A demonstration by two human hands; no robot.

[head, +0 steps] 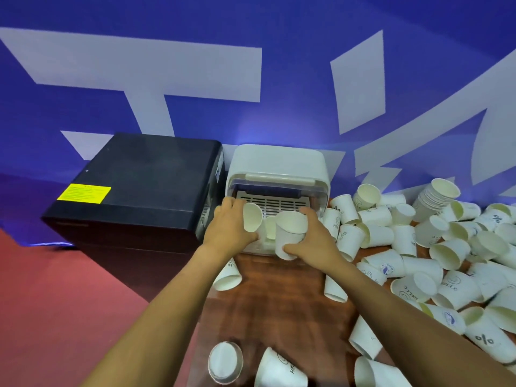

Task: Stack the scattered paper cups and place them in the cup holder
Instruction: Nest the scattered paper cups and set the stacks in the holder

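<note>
A white cup holder box with a lifted clear lid and a slotted back stands at the far end of the wooden table. My left hand holds a white paper cup at the holder's mouth, its opening turned right. My right hand grips a second paper cup, nearly upright, just in front of the holder. Another cup shows inside, between the two. Many scattered paper cups lie on their sides to the right.
A black cabinet with a yellow label stands left of the holder. A stack of nested cups sits at the far right. Loose cups lie near the table's front edge. A blue wall with white shapes rises behind.
</note>
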